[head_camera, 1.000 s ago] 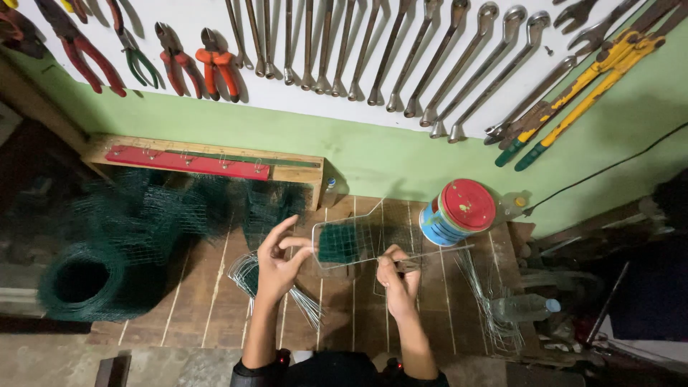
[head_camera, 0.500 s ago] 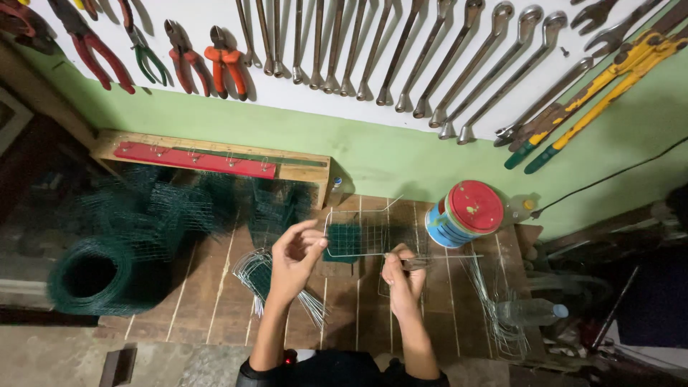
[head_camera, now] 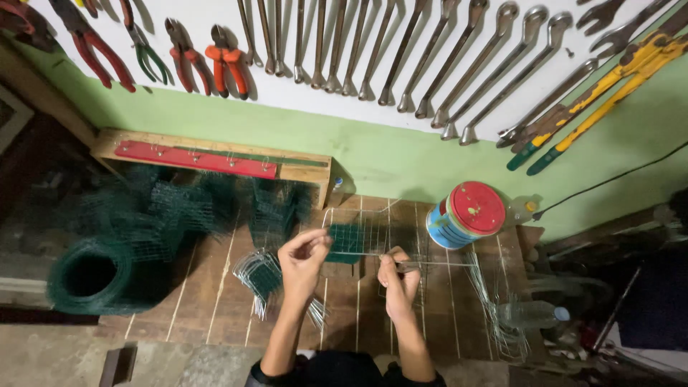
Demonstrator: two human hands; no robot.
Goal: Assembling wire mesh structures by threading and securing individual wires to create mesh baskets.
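The left hand [head_camera: 304,261] pinches the edge of a small green mesh panel [head_camera: 349,242] above the wooden surface [head_camera: 215,287]; the right hand [head_camera: 396,276] is closed on a thin wire rod [head_camera: 444,264] at the panel. Bent wires [head_camera: 261,276] lie finished-looking nearby; a mesh roll [head_camera: 89,276] remains uncut, so much seems left.

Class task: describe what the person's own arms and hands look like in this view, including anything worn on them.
Both forearms are bare from the elbows down. The left hand and right hand wear no gloves; no rings, watch or bands can be made out. A dark, seemingly black garment shows at the bottom edge of the view, ending near the elbows.
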